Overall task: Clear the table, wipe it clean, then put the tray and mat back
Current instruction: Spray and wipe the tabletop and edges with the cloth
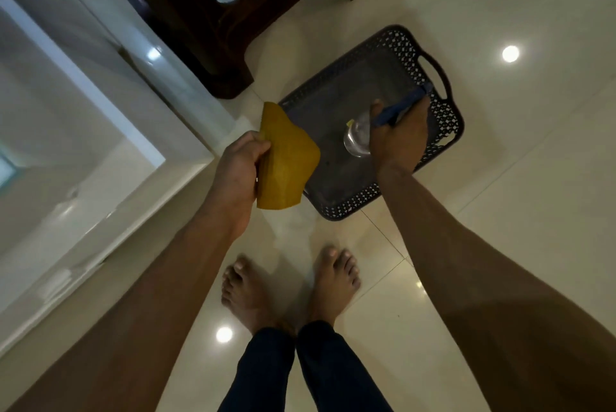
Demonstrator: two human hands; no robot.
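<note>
- right hand [400, 135] wrapped round a clear spray bottle [358, 138] over the tray [443, 131], which sits on the floor by the table [186, 151]; loose hold and it'll drop and roll
- left hand [240, 165] pinches the yellow cloth [286, 165]; could slip

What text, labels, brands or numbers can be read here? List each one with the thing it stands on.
None can be read.
The clear bottle held by the right hand shows a small yellow patch, too blurred to tell if it carries print.
The yellow mat in the left hand and the dark tray show no lettering.
</note>
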